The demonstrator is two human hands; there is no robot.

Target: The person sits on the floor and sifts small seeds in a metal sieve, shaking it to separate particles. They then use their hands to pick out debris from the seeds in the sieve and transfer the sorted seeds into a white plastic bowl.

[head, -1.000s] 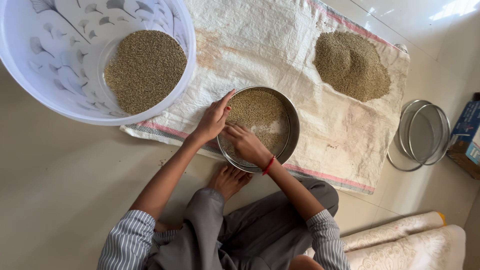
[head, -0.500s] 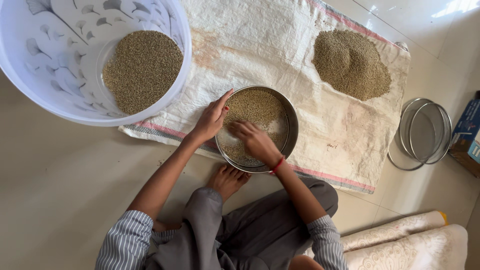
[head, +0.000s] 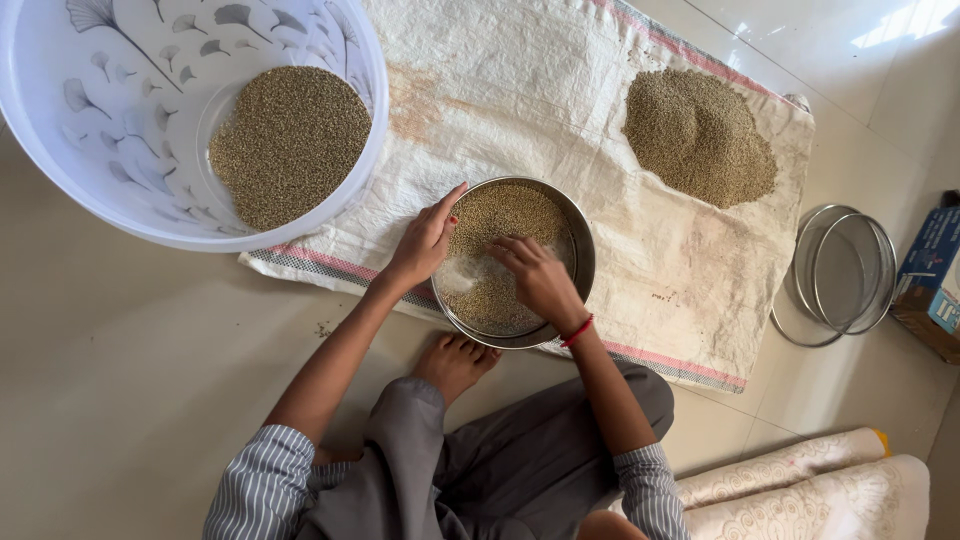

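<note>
From the head view, a round steel sieve half full of small grain was seen sitting on the near edge of a white woven sack spread on the floor. Its left rim was held by the left hand, grip closed on it. The right hand was laid flat inside on the grain, grip wide, nothing held. A white tub of grain was spotted far left, a loose grain pile far right, and spare sieves off to the right.
</note>
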